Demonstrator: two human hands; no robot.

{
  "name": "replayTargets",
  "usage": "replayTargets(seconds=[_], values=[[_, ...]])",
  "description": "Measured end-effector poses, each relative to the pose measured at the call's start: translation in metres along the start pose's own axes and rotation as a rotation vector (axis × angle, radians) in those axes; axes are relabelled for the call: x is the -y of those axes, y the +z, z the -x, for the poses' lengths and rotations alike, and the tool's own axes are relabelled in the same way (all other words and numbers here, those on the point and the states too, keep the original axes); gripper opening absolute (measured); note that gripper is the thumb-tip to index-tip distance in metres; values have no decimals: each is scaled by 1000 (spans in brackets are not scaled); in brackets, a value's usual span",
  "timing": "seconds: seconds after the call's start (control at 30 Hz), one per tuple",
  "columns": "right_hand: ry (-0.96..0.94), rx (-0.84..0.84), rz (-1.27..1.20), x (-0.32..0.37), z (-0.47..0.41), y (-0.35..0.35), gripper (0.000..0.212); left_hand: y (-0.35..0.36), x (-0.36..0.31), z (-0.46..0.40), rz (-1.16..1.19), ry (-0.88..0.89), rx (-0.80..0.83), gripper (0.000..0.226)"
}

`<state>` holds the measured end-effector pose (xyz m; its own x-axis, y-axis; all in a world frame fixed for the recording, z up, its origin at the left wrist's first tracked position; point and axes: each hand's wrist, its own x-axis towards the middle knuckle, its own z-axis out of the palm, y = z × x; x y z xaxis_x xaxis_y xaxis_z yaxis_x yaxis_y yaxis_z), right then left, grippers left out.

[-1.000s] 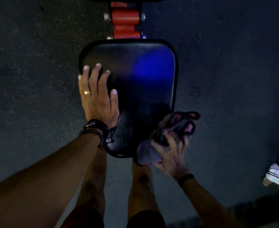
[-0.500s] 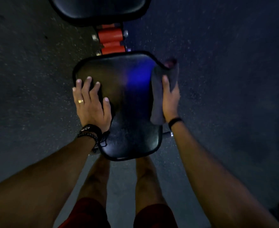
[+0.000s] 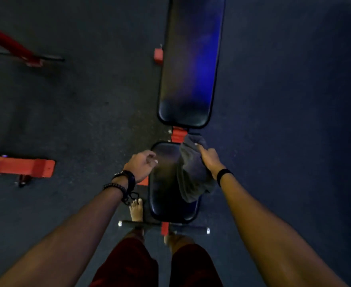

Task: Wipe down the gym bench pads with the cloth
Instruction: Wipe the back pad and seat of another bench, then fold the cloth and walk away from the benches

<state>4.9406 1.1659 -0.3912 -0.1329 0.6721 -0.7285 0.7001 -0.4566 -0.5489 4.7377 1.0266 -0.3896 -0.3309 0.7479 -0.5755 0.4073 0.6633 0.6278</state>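
The black seat pad (image 3: 164, 183) of the gym bench lies just ahead of my legs. Beyond it, across a red frame joint (image 3: 177, 134), stretches the long black back pad (image 3: 189, 65). My right hand (image 3: 210, 160) grips a grey cloth (image 3: 191, 172) that drapes over the right side of the seat pad, reaching to its far right corner. My left hand (image 3: 140, 167) hovers at the seat pad's left edge, fingers loosely curled, with nothing in it.
Dark speckled rubber floor surrounds the bench. Red equipment frames stand at the left (image 3: 19, 166) and far left (image 3: 13, 48). The bench's foot bar (image 3: 164, 224) crosses near my bare foot (image 3: 136, 212). A small red bracket (image 3: 158, 55) sits beside the back pad.
My view has pulled back and up, revealing the whole back pad. My left hand has lifted off the seat pad to its edge. My right hand has carried the cloth to the pad's far right corner.
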Motion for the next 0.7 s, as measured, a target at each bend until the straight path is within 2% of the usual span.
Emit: replayTargets(seconds=[0.1,0.17,0.27,0.4,0.53,0.7], values=[[-185,-30,80,85,37,14,56,-64,-19,38,-32,26,-150,33],[-321,-71,254,134,66,24,65,-106,-27,60,-39,55,-264,34],[-669,-156,581,203,117,38,58,-173,-41,94,-93,101,-432,40],[-1119,-383,910,287,183,61,49,-265,-48,133,-205,171,-624,47],[-1307,-526,991,364,233,88,50,-354,-43,163,-341,250,-745,47],[-1419,-687,947,445,293,129,53,-462,-42,201,-499,323,-855,51]])
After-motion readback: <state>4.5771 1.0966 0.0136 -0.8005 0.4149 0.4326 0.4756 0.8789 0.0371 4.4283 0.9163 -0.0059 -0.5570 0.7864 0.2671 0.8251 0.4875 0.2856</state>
